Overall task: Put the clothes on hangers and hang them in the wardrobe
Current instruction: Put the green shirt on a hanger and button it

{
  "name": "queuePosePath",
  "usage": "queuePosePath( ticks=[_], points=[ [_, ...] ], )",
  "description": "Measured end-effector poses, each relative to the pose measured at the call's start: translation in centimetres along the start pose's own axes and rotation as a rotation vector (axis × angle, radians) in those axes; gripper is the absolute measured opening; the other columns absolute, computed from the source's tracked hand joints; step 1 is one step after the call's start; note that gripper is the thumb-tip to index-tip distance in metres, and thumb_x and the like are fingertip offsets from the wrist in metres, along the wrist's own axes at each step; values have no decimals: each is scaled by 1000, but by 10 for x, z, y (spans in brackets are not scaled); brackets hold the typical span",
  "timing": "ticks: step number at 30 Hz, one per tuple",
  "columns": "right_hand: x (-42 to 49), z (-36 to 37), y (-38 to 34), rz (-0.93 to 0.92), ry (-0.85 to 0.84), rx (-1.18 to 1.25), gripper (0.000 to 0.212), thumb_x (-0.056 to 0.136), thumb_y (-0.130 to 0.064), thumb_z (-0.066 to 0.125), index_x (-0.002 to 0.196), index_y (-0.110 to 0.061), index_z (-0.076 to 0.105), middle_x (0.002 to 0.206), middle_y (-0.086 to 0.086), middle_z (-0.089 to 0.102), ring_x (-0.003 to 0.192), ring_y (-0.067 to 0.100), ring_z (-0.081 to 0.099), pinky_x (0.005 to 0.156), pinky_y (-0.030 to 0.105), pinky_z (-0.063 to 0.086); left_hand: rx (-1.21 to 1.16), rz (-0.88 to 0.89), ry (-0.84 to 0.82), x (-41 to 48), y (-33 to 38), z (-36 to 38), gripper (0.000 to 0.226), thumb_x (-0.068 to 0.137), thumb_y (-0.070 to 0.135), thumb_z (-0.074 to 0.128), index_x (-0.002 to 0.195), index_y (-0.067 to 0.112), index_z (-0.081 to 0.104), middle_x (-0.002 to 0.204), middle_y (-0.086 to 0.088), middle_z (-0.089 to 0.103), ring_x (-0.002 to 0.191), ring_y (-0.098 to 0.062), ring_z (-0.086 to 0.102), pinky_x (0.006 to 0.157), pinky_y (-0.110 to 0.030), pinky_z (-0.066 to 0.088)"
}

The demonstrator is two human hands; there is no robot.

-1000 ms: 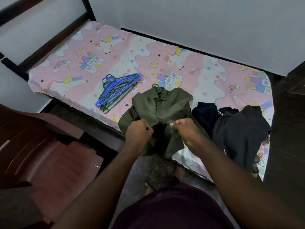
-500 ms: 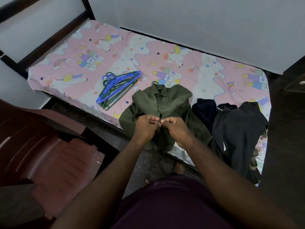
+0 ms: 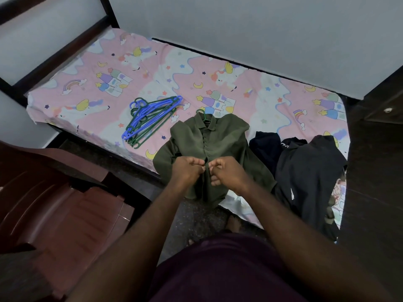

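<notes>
An olive green shirt (image 3: 222,140) lies face up on the bed's near edge, its lower part hanging over the side. A green hanger hook (image 3: 201,111) sticks out of its collar. My left hand (image 3: 188,168) and my right hand (image 3: 226,172) meet at the shirt's front placket, each pinching one edge of the fabric. A pile of blue and green hangers (image 3: 150,118) lies on the sheet to the shirt's left. Dark clothes (image 3: 305,171) are heaped to its right.
The bed (image 3: 87,90) has a pink cartoon-print sheet and a dark frame against a grey wall. A brown plastic chair (image 3: 61,205) stands at the lower left. Dark furniture (image 3: 379,149) borders the bed on the right.
My hands came together from apart and now pinch the shirt's two front edges at the placket, a little higher up the shirt than before.
</notes>
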State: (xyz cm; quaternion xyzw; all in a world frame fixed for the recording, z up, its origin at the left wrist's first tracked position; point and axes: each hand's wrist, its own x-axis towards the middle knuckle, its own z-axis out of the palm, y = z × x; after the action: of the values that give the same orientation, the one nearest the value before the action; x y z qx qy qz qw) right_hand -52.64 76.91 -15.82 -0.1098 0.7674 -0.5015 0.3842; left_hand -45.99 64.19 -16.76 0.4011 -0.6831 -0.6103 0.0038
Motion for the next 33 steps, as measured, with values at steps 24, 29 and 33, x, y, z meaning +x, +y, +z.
queuePosePath(
  ticks=[24, 29, 33],
  points=[
    [25, 3, -11, 251, -69, 527, 19, 96, -10, 52, 78, -7, 59, 57, 2, 55, 46, 13, 57, 43, 21, 45, -465, -127, -170, 26, -1, -1, 23, 84, -10, 64, 100, 5, 60, 77, -10, 63, 71, -20, 57, 69, -29, 48],
    [63, 0, -12, 258, -109, 355, 18, 97, -9, 50, 82, -7, 59, 58, 2, 55, 47, 14, 57, 44, 23, 46, -397, -193, -181, 54, 3, 1, 33, 81, -11, 66, 109, 4, 58, 80, -8, 67, 67, -17, 63, 65, -29, 51],
    [108, -1, -7, 314, -146, 254, 13, 97, -8, 51, 85, -6, 56, 60, 6, 55, 45, 14, 57, 42, 23, 45, -188, -249, -67, 91, 1, 8, 35, 81, -7, 65, 113, 4, 56, 87, -10, 63, 79, -19, 59, 69, -31, 47]
  ],
)
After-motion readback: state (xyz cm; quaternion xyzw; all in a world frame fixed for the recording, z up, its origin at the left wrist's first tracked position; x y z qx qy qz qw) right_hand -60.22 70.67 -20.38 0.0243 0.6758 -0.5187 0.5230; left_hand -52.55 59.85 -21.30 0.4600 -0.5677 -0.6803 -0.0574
